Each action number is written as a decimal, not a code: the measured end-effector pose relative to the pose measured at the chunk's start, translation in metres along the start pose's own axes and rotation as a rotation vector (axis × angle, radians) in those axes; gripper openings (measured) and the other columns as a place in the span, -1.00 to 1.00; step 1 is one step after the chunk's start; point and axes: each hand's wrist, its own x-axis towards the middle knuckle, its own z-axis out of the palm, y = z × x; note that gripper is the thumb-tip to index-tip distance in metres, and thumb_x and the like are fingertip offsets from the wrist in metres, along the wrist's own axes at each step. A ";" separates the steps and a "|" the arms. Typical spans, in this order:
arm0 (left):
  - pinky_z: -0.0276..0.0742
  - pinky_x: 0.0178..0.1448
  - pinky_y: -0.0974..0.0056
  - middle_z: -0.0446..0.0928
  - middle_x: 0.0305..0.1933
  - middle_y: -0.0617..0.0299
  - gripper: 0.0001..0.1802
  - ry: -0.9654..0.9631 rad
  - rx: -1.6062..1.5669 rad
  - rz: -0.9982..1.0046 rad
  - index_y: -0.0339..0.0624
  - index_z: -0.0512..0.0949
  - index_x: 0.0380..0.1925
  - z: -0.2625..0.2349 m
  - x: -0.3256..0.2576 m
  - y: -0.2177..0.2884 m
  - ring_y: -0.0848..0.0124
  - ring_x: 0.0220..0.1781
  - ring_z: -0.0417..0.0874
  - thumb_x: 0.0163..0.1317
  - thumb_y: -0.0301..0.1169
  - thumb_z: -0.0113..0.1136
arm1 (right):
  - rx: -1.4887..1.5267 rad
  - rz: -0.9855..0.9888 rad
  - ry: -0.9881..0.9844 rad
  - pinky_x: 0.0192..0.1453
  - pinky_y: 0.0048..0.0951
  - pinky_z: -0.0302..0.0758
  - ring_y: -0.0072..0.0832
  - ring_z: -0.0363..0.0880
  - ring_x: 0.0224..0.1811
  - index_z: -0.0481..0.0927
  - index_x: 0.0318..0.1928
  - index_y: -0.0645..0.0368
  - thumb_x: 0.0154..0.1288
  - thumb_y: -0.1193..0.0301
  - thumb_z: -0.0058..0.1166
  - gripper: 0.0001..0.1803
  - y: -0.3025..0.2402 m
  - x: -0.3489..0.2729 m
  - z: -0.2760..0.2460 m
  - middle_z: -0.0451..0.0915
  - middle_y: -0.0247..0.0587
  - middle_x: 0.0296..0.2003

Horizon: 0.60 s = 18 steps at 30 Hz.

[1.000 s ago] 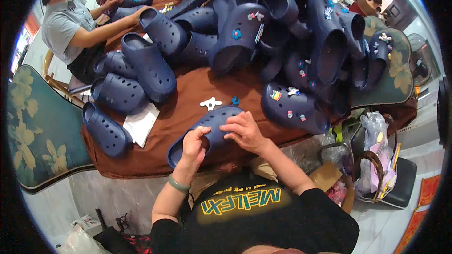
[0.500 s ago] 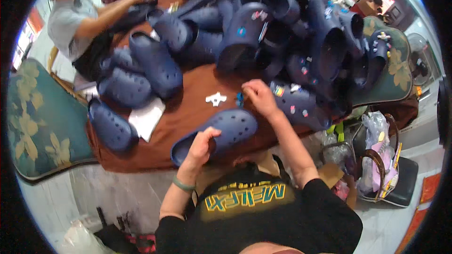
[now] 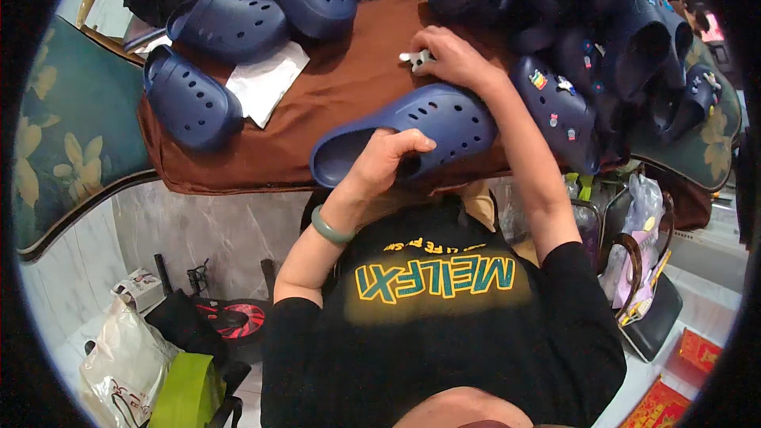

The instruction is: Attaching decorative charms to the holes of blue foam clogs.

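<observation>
Brown cloth (image 3: 357,63) covers the work table, with a floral chair back (image 3: 67,127) to the far left of the held clog (image 3: 448,120) and marbled grey panelling (image 3: 190,226) below and to its left. The landmark of the scene, the held clog is navy, perforated and undecorated; it lies at the near edge of the cloth, its foot opening toward the left and its toe toward the right. The left hand (image 3: 384,158) is closed on the near rim of this clog, thumb laid across the upper beside the opening; the remaining fingers are largely hidden. A pale green bangle (image 3: 331,226) encircles the left wrist. Just beyond the held clog, the right hand (image 3: 456,55) is half curled, palm downward, its fingertips at a small white charm (image 3: 416,59); whether they grip it or merely touch it cannot be told. To the left of the held clog, well apart, are a single navy clog (image 3: 194,103) and, beside that, a white sheet (image 3: 269,83). Close to the right of the held clog, past the right forearm, is a charm-studded clog (image 3: 559,123). Farther right of it, below table level, is a brown-handled bag (image 3: 634,269).
</observation>
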 end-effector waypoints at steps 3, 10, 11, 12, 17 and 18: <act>0.46 -0.06 0.36 0.58 -0.31 0.31 -0.84 -0.035 0.016 0.063 -0.25 0.59 -0.32 -0.001 -0.002 -0.002 0.51 -0.25 0.55 0.04 -0.51 0.20 | 0.068 0.054 0.109 -0.04 -0.34 0.47 -0.22 0.55 -0.10 0.52 -0.23 0.23 0.04 0.44 0.29 -0.71 0.001 -0.006 0.004 0.60 -0.13 -0.19; 0.52 0.01 0.29 0.63 -0.24 0.17 -0.78 -0.030 -0.005 0.060 -0.37 0.61 -0.27 0.000 -0.009 0.006 0.39 -0.20 0.63 0.03 -0.55 0.18 | 0.609 0.202 0.294 -0.17 -0.62 0.46 -0.71 0.49 -0.29 0.59 -0.14 0.25 0.08 0.53 0.30 -0.71 -0.031 -0.052 -0.023 0.60 -0.42 -0.32; 0.53 0.01 0.28 0.64 -0.22 0.16 -0.76 -0.024 -0.027 0.059 -0.37 0.60 -0.25 0.002 -0.009 0.007 0.39 -0.19 0.64 0.02 -0.57 0.18 | 0.596 0.157 0.293 -0.17 -0.63 0.45 -0.71 0.49 -0.29 0.60 -0.18 0.24 0.05 0.54 0.32 -0.72 -0.035 -0.059 -0.022 0.61 -0.41 -0.32; 0.53 0.02 0.28 0.64 -0.21 0.14 -0.74 -0.018 -0.048 0.057 -0.37 0.59 -0.22 0.004 -0.009 0.007 0.39 -0.19 0.64 0.01 -0.58 0.18 | 0.583 0.114 0.294 -0.18 -0.65 0.44 -0.71 0.50 -0.30 0.61 -0.21 0.23 0.01 0.55 0.34 -0.72 -0.039 -0.066 -0.021 0.62 -0.40 -0.32; 0.50 0.08 0.30 0.59 -0.13 0.20 -0.60 -0.041 -0.081 0.056 -0.32 0.53 -0.08 0.006 -0.005 0.009 0.42 -0.10 0.60 -0.02 -0.59 0.19 | 0.374 -0.211 0.371 -0.17 -0.42 0.54 -0.36 0.61 -0.24 0.66 -0.30 0.19 -0.06 0.51 0.37 -0.76 -0.061 -0.079 -0.014 0.65 -0.25 -0.34; 0.48 0.11 0.32 0.56 -0.09 0.24 -0.53 -0.067 -0.075 0.064 -0.28 0.49 -0.01 0.004 -0.004 0.008 0.43 -0.04 0.57 -0.03 -0.59 0.19 | 0.377 -0.214 0.370 -0.17 -0.42 0.54 -0.36 0.61 -0.24 0.66 -0.30 0.19 -0.06 0.51 0.37 -0.76 -0.061 -0.080 -0.012 0.65 -0.25 -0.34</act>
